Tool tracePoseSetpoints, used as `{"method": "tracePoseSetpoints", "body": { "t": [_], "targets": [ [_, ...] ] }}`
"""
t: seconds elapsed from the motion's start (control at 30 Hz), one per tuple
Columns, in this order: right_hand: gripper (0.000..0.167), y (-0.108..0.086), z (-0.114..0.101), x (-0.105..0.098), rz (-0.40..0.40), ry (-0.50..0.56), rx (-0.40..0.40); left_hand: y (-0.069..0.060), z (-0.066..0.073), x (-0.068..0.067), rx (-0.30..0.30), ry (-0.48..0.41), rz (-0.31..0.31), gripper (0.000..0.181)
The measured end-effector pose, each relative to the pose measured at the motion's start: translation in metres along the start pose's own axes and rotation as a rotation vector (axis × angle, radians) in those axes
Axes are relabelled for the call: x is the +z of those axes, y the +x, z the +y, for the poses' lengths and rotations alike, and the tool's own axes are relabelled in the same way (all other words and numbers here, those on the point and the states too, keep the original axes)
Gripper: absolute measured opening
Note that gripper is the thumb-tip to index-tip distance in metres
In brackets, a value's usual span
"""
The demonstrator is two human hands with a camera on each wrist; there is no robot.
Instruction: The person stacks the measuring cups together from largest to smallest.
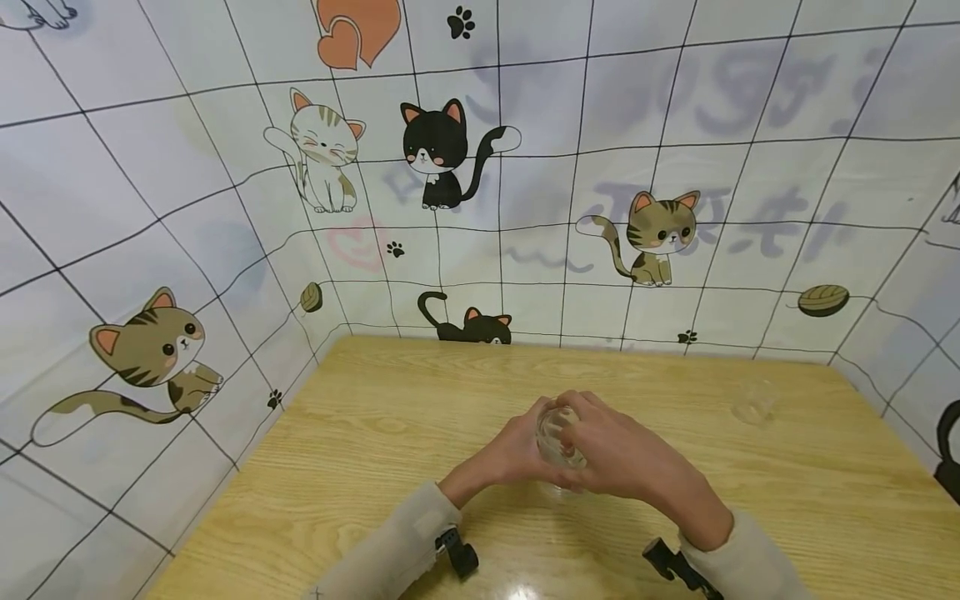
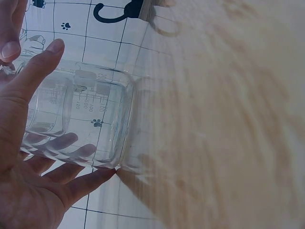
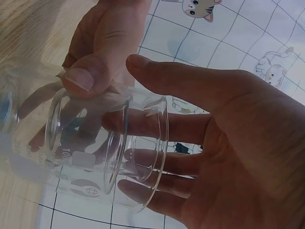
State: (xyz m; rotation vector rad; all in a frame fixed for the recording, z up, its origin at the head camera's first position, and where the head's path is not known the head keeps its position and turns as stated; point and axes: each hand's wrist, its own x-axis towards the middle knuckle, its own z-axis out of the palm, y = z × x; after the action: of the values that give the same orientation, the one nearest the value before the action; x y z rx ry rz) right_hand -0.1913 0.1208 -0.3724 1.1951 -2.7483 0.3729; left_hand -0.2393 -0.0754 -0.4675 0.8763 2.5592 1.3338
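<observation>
A large clear glass beaker (image 2: pixel 107 129) with printed graduations stands just above or on the wooden tabletop; which one I cannot tell. Around its side my left hand (image 1: pixel 517 450) holds it, thumb on one side and fingers on the other. A smaller glass beaker (image 2: pixel 50 107) sits partway down inside the large one, its base well above the larger base. From above, my right hand (image 1: pixel 630 454) reaches over the mouth, its fingers (image 3: pixel 164 126) at the smaller beaker's rim. The clear glass makes the exact finger contact hard to see.
Another small clear glass vessel (image 1: pixel 753 402) stands toward the back right of the wooden table (image 1: pixel 420 392). White cat-patterned sheeting (image 1: pixel 540 192) rises behind the table and along both sides. A black object (image 1: pixel 948 450) shows at the right edge.
</observation>
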Motion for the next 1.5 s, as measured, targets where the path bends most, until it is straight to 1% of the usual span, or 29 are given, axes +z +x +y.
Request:
{"method": "tracePoseSetpoints", "body": {
  "t": [0.17,0.33,0.5,0.67,0.8,0.9,1.17,1.23,1.37,1.5],
  "targets": [
    [0.020,0.0008,0.0015,0.0009,-0.006,-0.030,-0.033,0.0003,-0.0003,-0.0001,0.002,-0.010,-0.005,0.092],
    [0.024,0.0024,0.0022,0.0001,-0.038,-0.061,-0.066,0.0009,-0.0008,-0.0003,0.006,0.000,-0.007,0.091],
    [0.026,0.0031,0.0022,0.0005,-0.056,-0.044,-0.055,0.0009,-0.0001,-0.0005,0.000,0.007,-0.004,0.092],
    [0.027,0.0045,0.0026,0.0015,-0.052,-0.017,-0.028,0.0019,0.0010,-0.0019,0.004,0.005,0.001,0.093],
    [0.028,0.0051,0.0017,0.0032,-0.049,-0.018,-0.024,0.0014,0.0009,-0.0012,-0.002,0.003,-0.005,0.094],
    [0.028,0.0052,0.0017,0.0040,-0.046,-0.036,-0.031,0.0010,0.0007,-0.0009,-0.013,0.002,-0.009,0.095],
    [0.025,0.0065,0.0038,0.0041,-0.028,-0.023,-0.033,0.0024,0.0016,-0.0030,-0.009,0.001,0.001,0.092],
    [0.023,0.0068,0.0037,0.0055,-0.016,-0.021,-0.039,0.0021,0.0017,-0.0033,-0.012,0.001,0.002,0.092],
    [0.024,0.0064,0.0030,0.0084,-0.003,-0.028,-0.047,0.0003,0.0012,-0.0021,-0.023,0.004,-0.001,0.092],
    [0.024,0.0052,0.0030,0.0069,-0.003,-0.053,-0.050,0.0010,0.0019,-0.0022,-0.009,0.018,-0.006,0.090]
  ]
}}
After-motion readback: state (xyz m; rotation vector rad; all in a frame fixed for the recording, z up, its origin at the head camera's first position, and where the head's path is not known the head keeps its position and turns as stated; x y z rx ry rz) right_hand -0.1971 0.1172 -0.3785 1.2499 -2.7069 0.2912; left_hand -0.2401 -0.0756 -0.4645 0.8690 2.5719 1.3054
